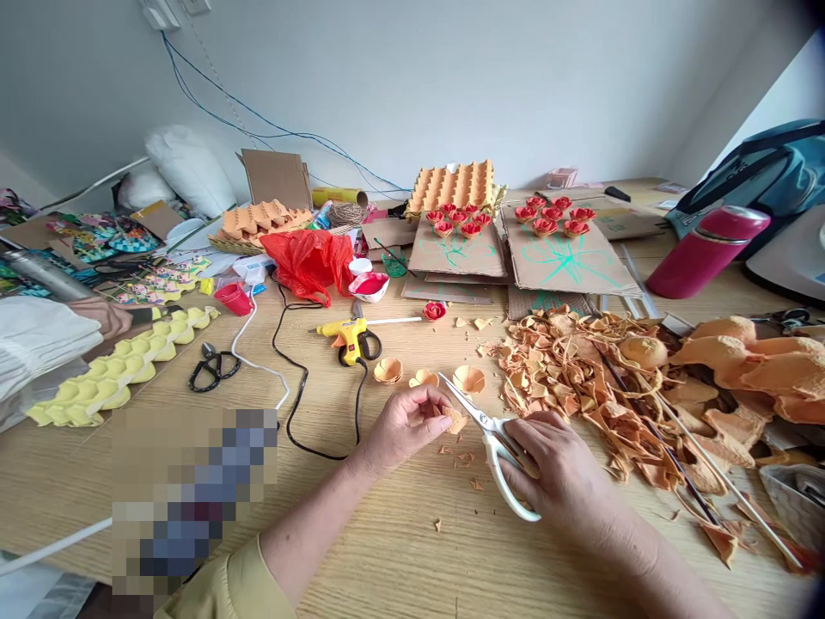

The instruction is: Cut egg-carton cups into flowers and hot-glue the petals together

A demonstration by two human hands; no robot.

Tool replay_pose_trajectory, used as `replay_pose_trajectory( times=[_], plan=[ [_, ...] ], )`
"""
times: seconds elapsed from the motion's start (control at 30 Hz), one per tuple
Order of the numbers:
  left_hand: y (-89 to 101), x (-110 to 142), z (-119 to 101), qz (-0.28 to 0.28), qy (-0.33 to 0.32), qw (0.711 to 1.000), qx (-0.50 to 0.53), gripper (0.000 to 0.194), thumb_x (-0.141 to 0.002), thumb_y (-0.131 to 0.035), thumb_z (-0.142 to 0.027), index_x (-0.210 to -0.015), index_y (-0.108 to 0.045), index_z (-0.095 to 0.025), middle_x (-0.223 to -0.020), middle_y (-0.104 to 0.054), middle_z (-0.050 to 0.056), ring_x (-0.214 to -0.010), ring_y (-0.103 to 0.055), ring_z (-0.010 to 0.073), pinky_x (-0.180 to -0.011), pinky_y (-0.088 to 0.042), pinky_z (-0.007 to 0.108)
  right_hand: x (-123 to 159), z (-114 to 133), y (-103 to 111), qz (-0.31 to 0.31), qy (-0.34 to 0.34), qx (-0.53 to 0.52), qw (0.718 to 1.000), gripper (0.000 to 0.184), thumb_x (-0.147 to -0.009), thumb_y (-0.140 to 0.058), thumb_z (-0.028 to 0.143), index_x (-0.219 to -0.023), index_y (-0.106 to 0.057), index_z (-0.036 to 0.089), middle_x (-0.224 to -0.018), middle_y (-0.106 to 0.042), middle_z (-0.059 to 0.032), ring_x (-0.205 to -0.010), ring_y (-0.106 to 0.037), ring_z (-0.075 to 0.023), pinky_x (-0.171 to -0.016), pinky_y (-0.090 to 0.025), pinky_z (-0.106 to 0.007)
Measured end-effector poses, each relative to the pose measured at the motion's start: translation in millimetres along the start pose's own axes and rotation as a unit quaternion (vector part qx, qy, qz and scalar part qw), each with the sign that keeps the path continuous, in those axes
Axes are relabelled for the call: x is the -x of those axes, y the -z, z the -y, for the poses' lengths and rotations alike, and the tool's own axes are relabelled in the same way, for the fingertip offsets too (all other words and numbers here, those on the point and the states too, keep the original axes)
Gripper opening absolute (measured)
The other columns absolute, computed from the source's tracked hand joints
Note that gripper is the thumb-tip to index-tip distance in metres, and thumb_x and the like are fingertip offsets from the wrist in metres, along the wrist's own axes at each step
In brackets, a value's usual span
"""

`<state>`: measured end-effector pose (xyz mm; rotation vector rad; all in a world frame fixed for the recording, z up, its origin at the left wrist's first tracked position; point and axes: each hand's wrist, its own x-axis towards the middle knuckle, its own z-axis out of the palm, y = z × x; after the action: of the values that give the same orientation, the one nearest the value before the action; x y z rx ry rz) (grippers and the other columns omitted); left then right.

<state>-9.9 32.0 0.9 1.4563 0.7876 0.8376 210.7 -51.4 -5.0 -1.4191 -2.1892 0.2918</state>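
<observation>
Pinched in my left hand [412, 421] is a small piece of orange egg carton [455, 419]. My right hand [558, 460] grips white-handled scissors [509, 481], their blades pointing up and left, just above the piece. Behind the blades lie a cut orange carton cup [469, 380] and a smaller cut one [424, 378]. A stack of cut cups [388, 370] sits to their left. Small scraps [475, 484] are scattered on the table below my hands.
A yellow glue gun [348, 338] with a black cord lies ahead, near black-handled pliers [212, 365]. Carton scraps [547, 361] heap on the right. Red paper flowers [551, 217] stand on cardboard [567, 258] at the back. A magenta bottle [705, 252] stands at right; a person's hand [106, 318] shows at left.
</observation>
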Motion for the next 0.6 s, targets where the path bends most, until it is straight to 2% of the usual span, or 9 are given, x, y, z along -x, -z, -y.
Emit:
replay_pose_trajectory(
  times=[0.1,0.2,0.4,0.5,0.6],
  plan=[
    [-1.7,1,-3,-0.002,0.028,0.999,0.036,0.021,-0.073,-0.076,-0.032,-0.080,-0.063,-0.017,-0.075,-0.060,0.001,-0.069,-0.050,0.0121,-0.065,-0.040,0.025,-2,1,1,-0.018,-0.055,-0.048,0.997,0.027,-0.098,-0.051,0.033,-0.073,-0.047,0.022,-0.065,-0.054,0.0019,-0.063,-0.049,-0.0158,-0.068,-0.038,-0.030],
    [-1.5,3,-4,0.009,0.023,0.999,0.028,0.027,-0.072,-0.079,-0.034,-0.088,-0.065,-0.017,-0.081,-0.061,0.001,-0.073,-0.051,0.0120,-0.069,-0.040,0.025,-4,3,3,-0.035,-0.101,-0.146,0.983,0.028,-0.096,-0.055,0.038,-0.074,-0.051,0.022,-0.068,-0.054,0.0017,-0.064,-0.048,-0.0153,-0.063,-0.039,-0.029],
    [-8.7,11,3,0.099,0.024,0.994,-0.035,0.033,-0.077,-0.079,-0.029,-0.102,-0.061,-0.019,-0.080,-0.059,-0.002,-0.079,-0.057,0.0135,-0.078,-0.043,0.028,-5,12,-1,-0.045,-0.119,-0.358,0.925,0.016,-0.091,-0.066,0.035,-0.096,-0.058,0.022,-0.093,-0.063,-0.0014,-0.088,-0.058,-0.0181,-0.080,-0.047,-0.030],
    [-14.3,13,4,0.118,0.033,0.992,-0.038,0.033,-0.075,-0.080,-0.025,-0.099,-0.058,-0.019,-0.083,-0.061,-0.001,-0.078,-0.058,0.0138,-0.075,-0.045,0.028,-6,17,-4,-0.034,-0.127,-0.399,0.907,0.015,-0.090,-0.067,0.032,-0.097,-0.058,0.022,-0.093,-0.063,-0.0009,-0.086,-0.058,-0.0174,-0.080,-0.046,-0.030],
    [-15.2,14,2,0.118,0.035,0.992,-0.034,0.034,-0.074,-0.080,-0.023,-0.099,-0.058,-0.019,-0.082,-0.059,-0.001,-0.078,-0.057,0.0138,-0.073,-0.044,0.027,-6,19,-5,-0.022,-0.147,-0.395,0.907,0.014,-0.087,-0.069,0.027,-0.095,-0.059,0.022,-0.088,-0.062,0.0003,-0.083,-0.056,-0.0164,-0.077,-0.045,-0.030]
  ],
)
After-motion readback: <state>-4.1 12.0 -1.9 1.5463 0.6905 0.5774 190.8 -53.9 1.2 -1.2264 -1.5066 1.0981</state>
